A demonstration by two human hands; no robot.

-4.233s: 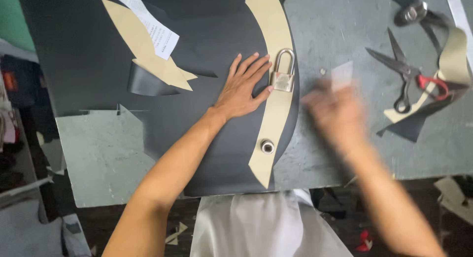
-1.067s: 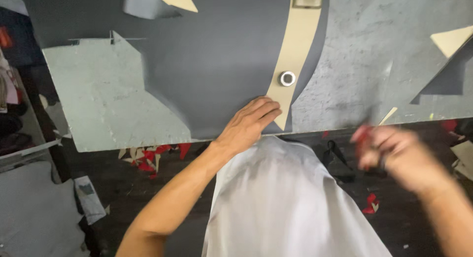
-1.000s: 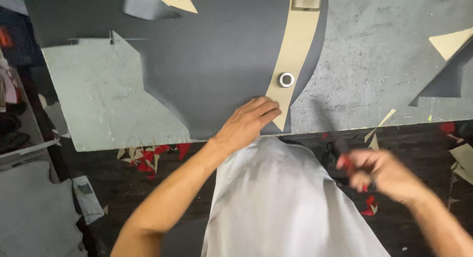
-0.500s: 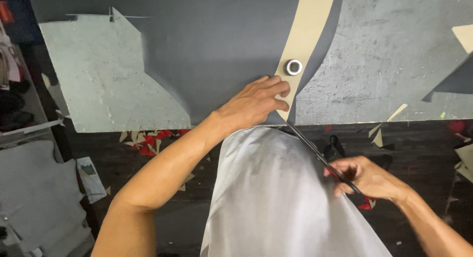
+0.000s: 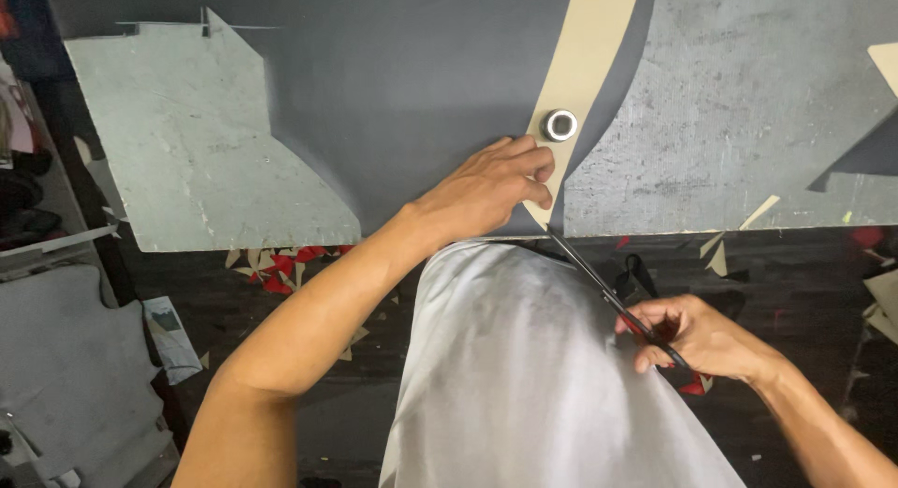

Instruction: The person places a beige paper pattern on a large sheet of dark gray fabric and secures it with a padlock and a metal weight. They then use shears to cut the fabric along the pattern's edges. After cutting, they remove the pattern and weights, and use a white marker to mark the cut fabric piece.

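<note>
The left hand (image 5: 486, 184) lies flat, fingers spread, pressing the dark sheet (image 5: 421, 86) and tan pattern strip (image 5: 585, 53) onto the surface (image 5: 201, 151), beside a round metal weight (image 5: 560, 125). The right hand (image 5: 697, 334) grips scissors (image 5: 599, 287), blade tips touching the strip's lower end.

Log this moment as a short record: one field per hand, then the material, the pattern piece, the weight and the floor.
left hand: left hand pressed flat on the tan pattern strip near the table edge
right hand: right hand grips scissors, blades pointing up at the strip's lower tip
material: dark grey sheet spread on the worn grey table
weight: small round metal weight sits on the strip, beside the left fingers
floor: red and tan offcuts below the table edge
</note>
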